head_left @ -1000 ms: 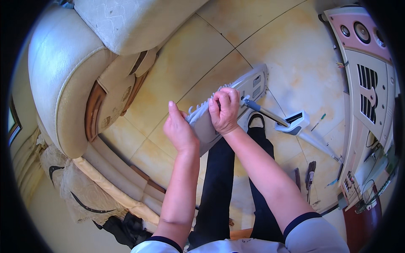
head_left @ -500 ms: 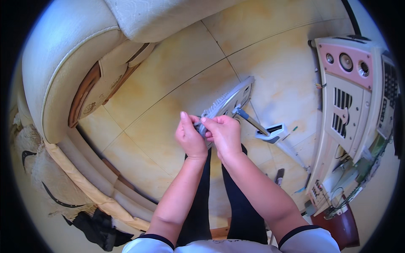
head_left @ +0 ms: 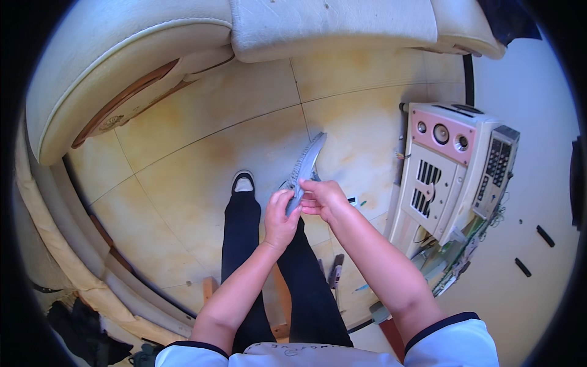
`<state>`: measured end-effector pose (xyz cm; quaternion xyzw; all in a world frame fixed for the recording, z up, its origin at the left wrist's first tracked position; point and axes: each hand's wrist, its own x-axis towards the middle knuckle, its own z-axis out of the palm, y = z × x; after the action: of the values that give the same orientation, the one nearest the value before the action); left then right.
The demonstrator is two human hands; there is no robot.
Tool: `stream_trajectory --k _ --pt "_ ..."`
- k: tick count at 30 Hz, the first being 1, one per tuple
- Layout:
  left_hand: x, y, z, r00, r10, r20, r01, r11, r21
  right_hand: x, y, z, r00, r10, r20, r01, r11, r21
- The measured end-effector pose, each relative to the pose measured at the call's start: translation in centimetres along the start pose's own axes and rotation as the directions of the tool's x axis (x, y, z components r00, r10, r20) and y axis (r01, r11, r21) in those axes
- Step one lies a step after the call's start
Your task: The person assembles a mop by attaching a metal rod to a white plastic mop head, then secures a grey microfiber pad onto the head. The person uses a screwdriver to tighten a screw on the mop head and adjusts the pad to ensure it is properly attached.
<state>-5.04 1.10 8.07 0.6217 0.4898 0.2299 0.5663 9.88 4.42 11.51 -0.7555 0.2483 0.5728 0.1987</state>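
A flat, curved grey plastic part point(head_left: 309, 160) with a row of ribs along one edge is held up, almost edge-on, in front of me. My left hand point(head_left: 281, 219) grips its near end, fingers bent in around it. From the other side my right hand point(head_left: 322, 200) pinches the same end, thumb on the smooth face and fingers bent beneath. The hands nearly meet there and hide that end. Behind my right hand, a small piece of a white object point(head_left: 352, 200) shows; most of it is covered.
A cream sofa point(head_left: 336, 27) lines the far side and left. At right stands a cabinet with a pink speaker panel point(head_left: 443, 132). A brush point(head_left: 335, 269) lies by my right leg. My shoe point(head_left: 243, 181) rests on the tiles; a wooden stool point(head_left: 211, 285) is under me.
My view has shifted, bringing more of the sofa and my left shoe into sight. The grey part now stands steeper. The pole and white base beside it have become mostly hidden. Both hands keep their grip.
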Motion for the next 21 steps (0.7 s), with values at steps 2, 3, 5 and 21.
stream_trajectory --k 2,3,5,21 --pt "-0.4 0.1 -0.3 0.998 0.031 0.061 -0.033 0.999 0.020 0.7 0.6 0.2 0.999 -0.021 -0.038 0.016 0.991 -0.132" --pt "-0.2 0.1 -0.6 0.994 0.024 0.102 -0.024 1.000 0.001 0.9 0.8 0.7 0.989 -0.080 -0.127 0.060 0.986 -0.154" --pt "-0.4 0.3 -0.7 0.982 -0.062 0.176 0.068 0.997 -0.027 1.1 0.7 0.6 0.979 -0.082 -0.189 0.044 0.979 -0.199" --pt "-3.6 2.5 2.8 0.771 -0.455 0.445 0.456 0.883 0.114 -0.1 4.5 -4.7 0.984 -0.177 0.000 0.149 0.829 -0.539"
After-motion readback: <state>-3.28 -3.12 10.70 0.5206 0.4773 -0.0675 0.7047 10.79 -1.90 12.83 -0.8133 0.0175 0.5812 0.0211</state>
